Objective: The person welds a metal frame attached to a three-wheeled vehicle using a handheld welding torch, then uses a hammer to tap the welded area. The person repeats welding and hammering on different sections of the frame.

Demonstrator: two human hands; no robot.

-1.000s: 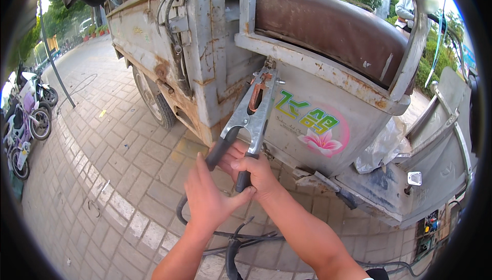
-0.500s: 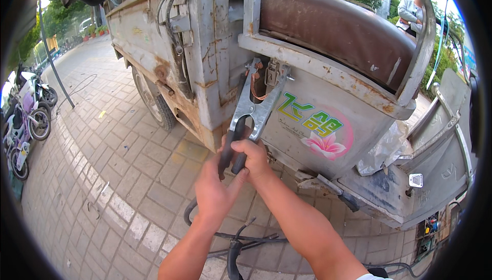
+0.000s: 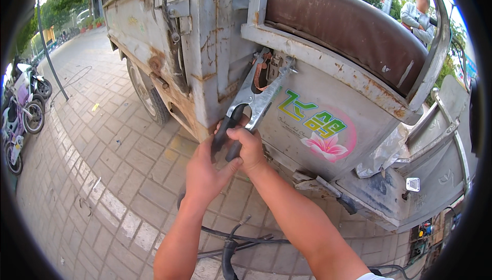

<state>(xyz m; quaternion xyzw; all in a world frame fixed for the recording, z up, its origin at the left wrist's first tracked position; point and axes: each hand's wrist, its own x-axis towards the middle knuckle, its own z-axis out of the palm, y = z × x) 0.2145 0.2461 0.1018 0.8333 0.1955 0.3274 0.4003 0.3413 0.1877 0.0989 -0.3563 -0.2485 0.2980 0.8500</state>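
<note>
At far left of frame, several parked two-wheelers [image 3: 25, 108] stand on brick paving [image 3: 113, 152], w/ a thin dark pole [image 3: 51, 62] just R of them. Next, upper L to ctr, comes a rusty grey cargo box [image 3: 154, 28] w/ a spoked wheel [image 3: 146, 93] under it. Approx mid-frame, L hand [image 3: 205, 172] is closed round the black-sleeved L handle of a big metal clamp [image 3: 251, 98]; below, lower ctr, black cable [image 3: 228, 259] lies on the paving. R hand [image 3: 249, 152] grips the R handle, thumb on top. Clamp is ctr frame, tilted, its top end up by a rusty latch [image 3: 274, 66] under the seat ledge; can't tell if they touch. R of that: brown seat [image 3: 343, 28] above, grey panel w/ pink flower decal [image 3: 328, 146] below, then clear plastic sheet [image 3: 379, 152]. Upper R, a person [image 3: 417, 21] in a light top.
</note>
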